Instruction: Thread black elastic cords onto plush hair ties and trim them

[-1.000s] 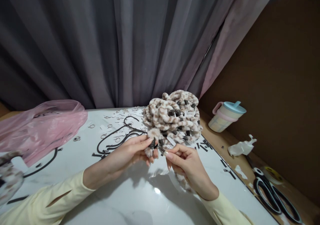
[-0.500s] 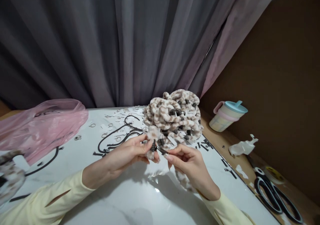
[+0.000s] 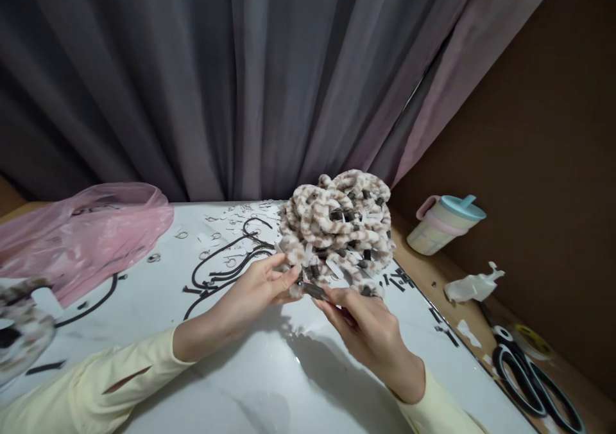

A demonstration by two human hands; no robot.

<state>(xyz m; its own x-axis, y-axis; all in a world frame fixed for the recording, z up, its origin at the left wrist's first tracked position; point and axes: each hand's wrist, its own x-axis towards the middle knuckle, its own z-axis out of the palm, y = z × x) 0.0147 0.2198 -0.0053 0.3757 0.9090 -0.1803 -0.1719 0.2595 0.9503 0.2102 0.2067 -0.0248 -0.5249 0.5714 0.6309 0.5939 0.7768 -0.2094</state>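
Marble-white table [image 3: 269, 382] stands before grey curtains [image 3: 216, 81]; left hand [image 3: 260, 289] and right hand [image 3: 370, 331] each pinch a plush headband [image 3: 299, 278] beside the far-edge pile [image 3: 337, 225].

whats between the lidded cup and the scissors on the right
In the head view, a crumpled white paper and a smaller white scrap lie between the cup and the scissors.

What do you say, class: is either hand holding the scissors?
No, the scissors lie on the brown desk, away from the left hand and right hand.
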